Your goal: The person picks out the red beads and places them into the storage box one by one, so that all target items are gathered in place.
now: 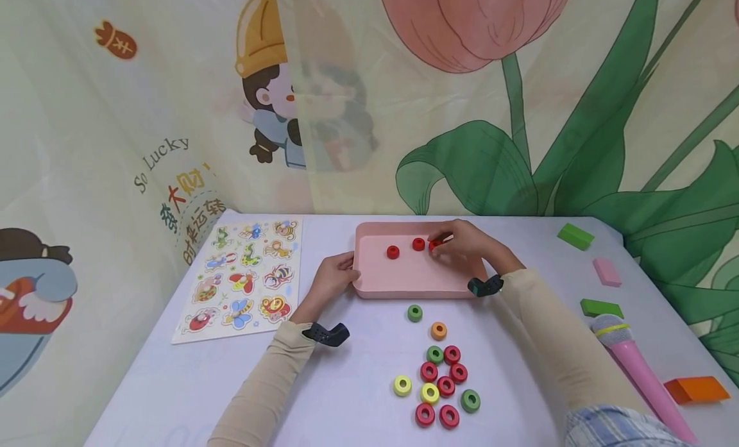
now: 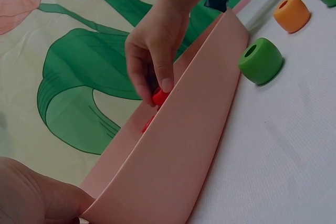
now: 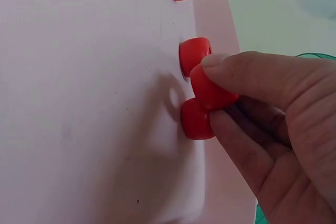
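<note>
My right hand (image 1: 462,239) pinches a red bead (image 3: 214,88) between thumb and fingers, over the far right part of a shallow pink tray (image 1: 416,286). Below the held bead, another red bead (image 3: 195,121) sits on the tray floor, partly covered by it. A second red bead (image 1: 418,244) and a third red bead (image 1: 393,252) lie farther left in the tray. At the tray's left end, my left hand (image 1: 333,279) holds the rim, its thumb in front at the near corner (image 2: 63,195); its other fingers are mostly hidden.
In front of the tray lie loose beads: a green bead (image 1: 414,313), an orange bead (image 1: 439,331) and several red, yellow and green ones. An insect picture board (image 1: 242,277) lies left. On the right are coloured blocks (image 1: 575,236) and a pink toy microphone (image 1: 643,373).
</note>
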A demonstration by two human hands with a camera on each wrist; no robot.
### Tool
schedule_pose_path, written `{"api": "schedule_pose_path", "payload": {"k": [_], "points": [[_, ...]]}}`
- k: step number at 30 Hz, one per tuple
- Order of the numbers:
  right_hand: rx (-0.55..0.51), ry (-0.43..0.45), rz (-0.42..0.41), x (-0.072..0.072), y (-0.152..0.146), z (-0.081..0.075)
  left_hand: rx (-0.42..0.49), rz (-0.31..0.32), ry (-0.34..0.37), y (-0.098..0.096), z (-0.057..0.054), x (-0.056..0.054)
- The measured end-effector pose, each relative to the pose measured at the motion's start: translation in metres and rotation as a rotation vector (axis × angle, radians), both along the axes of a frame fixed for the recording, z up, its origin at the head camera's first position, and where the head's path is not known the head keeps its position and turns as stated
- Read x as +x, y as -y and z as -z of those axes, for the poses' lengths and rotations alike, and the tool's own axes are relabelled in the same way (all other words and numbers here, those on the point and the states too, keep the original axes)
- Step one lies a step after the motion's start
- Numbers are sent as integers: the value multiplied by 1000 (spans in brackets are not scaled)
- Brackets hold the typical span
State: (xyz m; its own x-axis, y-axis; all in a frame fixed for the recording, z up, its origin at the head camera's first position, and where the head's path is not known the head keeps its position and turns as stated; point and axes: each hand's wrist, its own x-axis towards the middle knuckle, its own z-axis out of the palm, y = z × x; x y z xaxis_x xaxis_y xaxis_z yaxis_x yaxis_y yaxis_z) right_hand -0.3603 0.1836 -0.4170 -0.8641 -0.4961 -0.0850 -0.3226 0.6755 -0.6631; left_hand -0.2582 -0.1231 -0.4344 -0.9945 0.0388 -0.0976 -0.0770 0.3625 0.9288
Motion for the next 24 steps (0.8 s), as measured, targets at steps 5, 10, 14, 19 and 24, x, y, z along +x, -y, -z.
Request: {"api": "schedule_pose_path", "payload": {"k": [5, 10, 14, 19, 24], "points": [[22, -18, -17, 2, 1, -3, 3, 1, -17, 0, -1, -1], [32, -26, -44, 5, 1, -4, 0, 2, -27, 0, 0, -1], [38, -15, -53, 7, 2, -4, 0, 6, -33, 0, 0, -1], [60, -33, -74, 5, 2, -1, -4, 1, -28, -1, 0, 0], [107, -45, -97, 4, 4, 0, -10, 4, -27, 0, 0, 0]]}}
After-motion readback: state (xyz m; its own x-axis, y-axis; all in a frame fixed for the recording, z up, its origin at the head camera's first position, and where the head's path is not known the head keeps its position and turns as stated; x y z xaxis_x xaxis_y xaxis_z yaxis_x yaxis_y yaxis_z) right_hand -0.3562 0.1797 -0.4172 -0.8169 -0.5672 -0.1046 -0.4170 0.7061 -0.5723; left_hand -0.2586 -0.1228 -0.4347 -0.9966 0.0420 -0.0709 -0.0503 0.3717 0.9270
